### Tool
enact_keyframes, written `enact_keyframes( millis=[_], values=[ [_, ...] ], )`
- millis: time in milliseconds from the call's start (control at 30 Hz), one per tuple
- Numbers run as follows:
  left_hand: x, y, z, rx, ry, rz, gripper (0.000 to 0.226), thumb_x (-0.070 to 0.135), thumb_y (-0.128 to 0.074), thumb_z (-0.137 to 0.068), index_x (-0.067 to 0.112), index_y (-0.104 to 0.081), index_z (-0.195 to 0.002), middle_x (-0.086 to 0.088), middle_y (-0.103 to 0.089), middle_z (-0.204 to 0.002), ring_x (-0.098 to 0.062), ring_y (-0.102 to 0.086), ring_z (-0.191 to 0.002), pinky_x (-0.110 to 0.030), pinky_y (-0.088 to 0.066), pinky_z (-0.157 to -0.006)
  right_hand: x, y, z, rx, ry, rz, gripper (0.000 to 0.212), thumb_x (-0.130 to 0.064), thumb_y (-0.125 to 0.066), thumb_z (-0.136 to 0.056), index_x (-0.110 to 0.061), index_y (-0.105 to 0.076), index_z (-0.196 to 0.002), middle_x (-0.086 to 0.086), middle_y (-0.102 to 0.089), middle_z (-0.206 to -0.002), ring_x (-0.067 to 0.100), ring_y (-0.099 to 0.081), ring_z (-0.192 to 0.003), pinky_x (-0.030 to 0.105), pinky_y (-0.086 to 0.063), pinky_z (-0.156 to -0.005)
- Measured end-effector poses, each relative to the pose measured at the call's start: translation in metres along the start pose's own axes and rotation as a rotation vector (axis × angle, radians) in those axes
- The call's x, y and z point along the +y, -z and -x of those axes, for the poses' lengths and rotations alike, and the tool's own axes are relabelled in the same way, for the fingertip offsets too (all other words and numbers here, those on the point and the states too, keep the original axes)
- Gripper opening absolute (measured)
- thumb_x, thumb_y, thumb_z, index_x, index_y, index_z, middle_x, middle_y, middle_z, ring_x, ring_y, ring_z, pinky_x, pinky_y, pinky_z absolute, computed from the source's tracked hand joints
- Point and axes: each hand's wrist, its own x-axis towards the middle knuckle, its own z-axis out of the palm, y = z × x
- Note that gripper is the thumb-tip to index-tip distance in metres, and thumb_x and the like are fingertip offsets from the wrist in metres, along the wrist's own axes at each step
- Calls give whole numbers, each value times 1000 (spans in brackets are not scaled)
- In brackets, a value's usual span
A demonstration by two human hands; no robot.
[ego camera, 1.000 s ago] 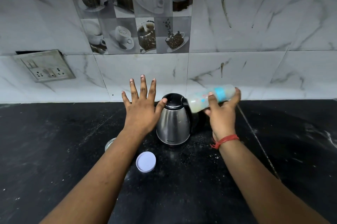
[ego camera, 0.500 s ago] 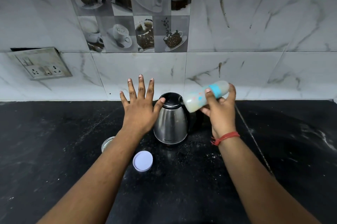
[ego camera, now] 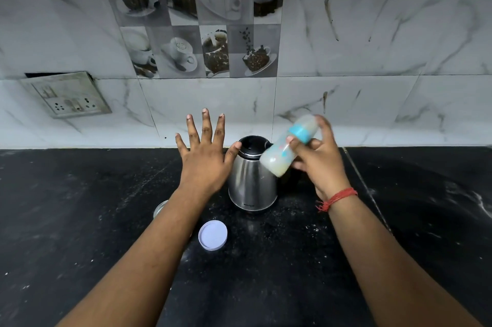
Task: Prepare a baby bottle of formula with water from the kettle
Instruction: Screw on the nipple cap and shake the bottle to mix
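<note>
My right hand [ego camera: 318, 164] grips a baby bottle [ego camera: 286, 149] with a blue collar and milky liquid inside. The bottle is tilted, base down-left, in front of the kettle's right side, and looks motion-blurred. A steel kettle [ego camera: 251, 182] with a black lid stands on the black counter [ego camera: 80, 206] near the wall. My left hand [ego camera: 205, 156] hovers just left of the kettle, palm down, fingers spread, holding nothing; its thumb is near the lid.
A white round lid [ego camera: 213, 234] lies on the counter in front of the kettle. A jar rim [ego camera: 160, 209] peeks out from under my left forearm. A socket plate [ego camera: 66, 94] hangs on the marble wall at left.
The bottle has swung from nearly level to a steeper tilt, its base lower and its top higher, in my right hand. My left hand stays spread beside the kettle.
</note>
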Motion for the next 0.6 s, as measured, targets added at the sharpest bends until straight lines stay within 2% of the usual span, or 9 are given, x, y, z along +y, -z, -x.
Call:
enact_keyframes(
  millis=[67, 100, 200, 233, 333, 400, 467, 533, 600],
  values=[
    [1, 1, 0, -6, 1, -9, 83, 76, 2, -89, 35, 14, -161, -2, 26, -168, -33, 30, -153, -66, 7, -122, 2, 3, -3, 210, 61, -135, 68, -15, -68, -95, -33, -30, -148, 9, -67, -116, 17, -73, -98, 32, -62, -69],
    [1, 1, 0, -7, -2, -15, 83, 76, 3, -89, 35, 14, -161, -2, 27, -168, -33, 30, -153, -66, 7, -122, 3, 2, -3, 230, 70, -120, 70, -16, -67, -96, -34, -26, -149, 8, -66, -118, 16, -72, -98, 29, -61, -67],
    [2, 1, 1, -3, -9, -15, 83, 76, 2, -89, 35, 13, -161, -1, 27, -168, -33, 30, -153, -66, 7, -122, 11, 1, 1, -76, 4, 157, 74, -14, -72, -92, -40, -31, -148, 11, -70, -112, 18, -73, -93, 26, -59, -62],
    [2, 1, 0, -3, -7, -11, 83, 76, 2, -89, 36, 13, -161, -1, 27, -168, -33, 30, -153, -66, 7, -122, 11, 1, 3, -107, -4, 165, 75, -14, -74, -90, -41, -35, -148, 11, -71, -108, 19, -73, -94, 29, -61, -64],
    [2, 1, 0, -7, -5, -11, 82, 75, 1, -90, 36, 14, -161, -1, 28, -168, -33, 31, -152, -66, 9, -122, 7, 5, 3, 187, 79, -34, 71, -23, -73, -91, -41, -33, -147, 8, -71, -112, 17, -73, -97, 34, -62, -69],
    [1, 1, 1, -4, -9, -18, 82, 75, 1, -91, 35, 14, -161, -1, 28, -168, -33, 31, -152, -66, 9, -122, 9, 5, 3, 290, 144, -12, 74, -24, -72, -93, -39, -26, -149, 7, -68, -116, 16, -72, -95, 34, -62, -71],
    [0, 0, 0, -4, -9, -20, 82, 75, 1, -90, 35, 14, -161, -2, 27, -168, -33, 31, -152, -66, 8, -122, 17, 2, 3, 96, 106, 198, 74, -19, -73, -91, -40, -30, -147, 6, -69, -108, 18, -72, -91, 38, -63, -71],
    [1, 0, 0, -5, -4, -19, 82, 75, 1, -90, 35, 14, -161, -2, 27, -168, -33, 31, -152, -66, 7, -122, 18, 1, 4, -85, 9, 225, 76, -17, -77, -87, -43, -38, -146, 7, -72, -102, 18, -74, -90, 36, -62, -69],
    [3, 0, 0, -10, -6, -21, 81, 74, 1, -91, 36, 15, -160, -2, 28, -167, -33, 31, -152, -66, 8, -122, 16, 0, 1, 95, 24, 51, 73, -19, -76, -88, -43, -37, -146, 11, -72, -109, 21, -74, -95, 38, -63, -71]
  ],
)
